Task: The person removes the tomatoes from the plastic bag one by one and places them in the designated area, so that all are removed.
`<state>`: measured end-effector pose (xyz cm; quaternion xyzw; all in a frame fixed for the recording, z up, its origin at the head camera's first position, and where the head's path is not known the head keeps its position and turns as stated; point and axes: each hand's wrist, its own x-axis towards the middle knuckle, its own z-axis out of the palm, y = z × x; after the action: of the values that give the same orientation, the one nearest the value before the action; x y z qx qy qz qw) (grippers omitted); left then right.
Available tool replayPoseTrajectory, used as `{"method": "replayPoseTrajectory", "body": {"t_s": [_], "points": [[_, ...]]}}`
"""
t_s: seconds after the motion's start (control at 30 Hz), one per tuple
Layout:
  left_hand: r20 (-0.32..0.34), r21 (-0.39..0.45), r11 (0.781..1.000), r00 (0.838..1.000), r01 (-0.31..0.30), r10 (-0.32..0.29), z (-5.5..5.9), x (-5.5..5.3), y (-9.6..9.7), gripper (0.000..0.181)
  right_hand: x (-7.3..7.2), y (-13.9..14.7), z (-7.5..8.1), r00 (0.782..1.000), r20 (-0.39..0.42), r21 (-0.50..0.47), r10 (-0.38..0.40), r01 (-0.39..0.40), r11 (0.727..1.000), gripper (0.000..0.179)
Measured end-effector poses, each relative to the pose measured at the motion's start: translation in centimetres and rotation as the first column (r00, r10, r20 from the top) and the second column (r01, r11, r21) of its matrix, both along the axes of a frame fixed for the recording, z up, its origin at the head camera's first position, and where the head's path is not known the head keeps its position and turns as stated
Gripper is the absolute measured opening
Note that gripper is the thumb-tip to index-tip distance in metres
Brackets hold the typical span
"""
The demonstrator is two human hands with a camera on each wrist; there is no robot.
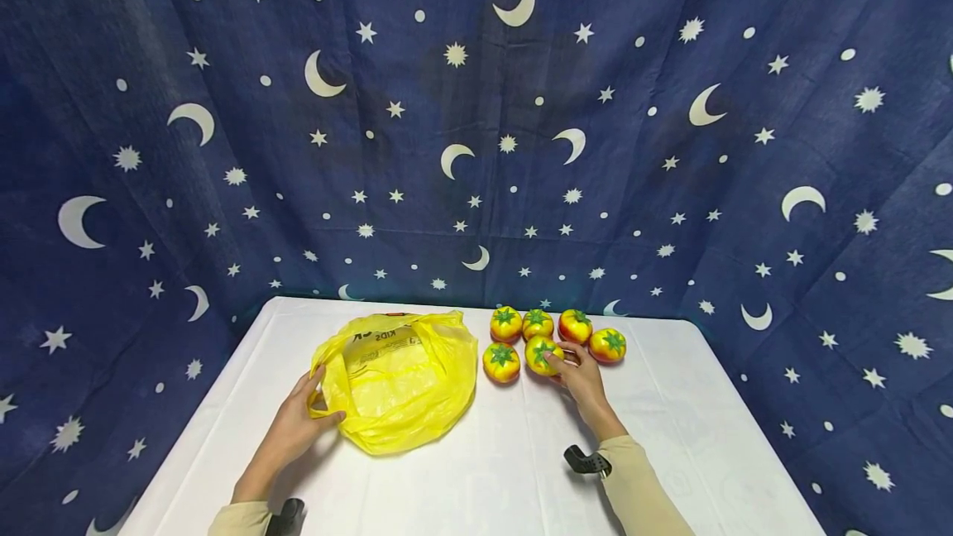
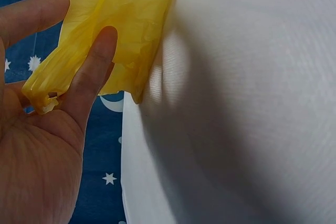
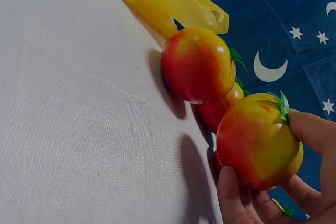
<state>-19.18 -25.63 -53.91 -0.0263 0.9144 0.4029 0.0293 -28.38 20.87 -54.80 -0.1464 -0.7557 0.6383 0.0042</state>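
Observation:
A yellow plastic bag [image 1: 398,383] lies on the left half of the table, its mouth spread wide and dark print showing inside. My left hand [image 1: 301,416] holds the bag's left edge, thumb in front and fingers behind, as the left wrist view shows on the crinkled plastic [image 2: 126,30]. My right hand [image 1: 584,375] grips a red-and-yellow tomato [image 3: 257,142] with a green leafy top, thumb by the leaves and fingers around the lower side. Just left of it sits another tomato [image 1: 501,363]. Behind stand more tomatoes, including one at the back left [image 1: 506,324].
A white cloth covers the table [image 1: 514,470]. One tomato [image 1: 607,345] sits at the right end of the group, close to my right hand. A dark blue curtain [image 1: 476,106] with moons and stars hangs behind and along both sides.

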Motion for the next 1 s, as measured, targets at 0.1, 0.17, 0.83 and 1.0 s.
{"method": "replayPoseTrajectory", "body": {"t_s": [0.1, 0.17, 0.83, 1.0], "points": [[-0.01, 0.004, 1.0, 1.0, 0.003, -0.003, -0.01, 0.03, -0.01, 0.099, -0.14, 0.04, -0.22, 1.0, 0.009, 0.019, -0.003, 0.003, 1.0, 0.057], [-0.021, 0.004, 1.0, 1.0, 0.007, -0.007, -0.03, 0.05, -0.06, 0.099, -0.24, 0.0, -0.36, 1.0, 0.011, 0.038, -0.005, 0.005, 0.999, 0.057], [-0.04, -0.018, 1.0, 0.999, 0.005, -0.006, -0.21, 0.04, -0.08, 0.097, -0.59, -0.26, -0.76, 0.999, 0.038, 0.107, 0.033, -0.037, 0.994, 0.054], [-0.041, -0.015, 1.0, 0.999, -0.003, 0.003, -0.28, 0.04, 0.05, 0.096, -0.52, 0.16, -0.52, 0.999, 0.039, 0.09, 0.038, -0.041, 0.995, 0.06]]}}
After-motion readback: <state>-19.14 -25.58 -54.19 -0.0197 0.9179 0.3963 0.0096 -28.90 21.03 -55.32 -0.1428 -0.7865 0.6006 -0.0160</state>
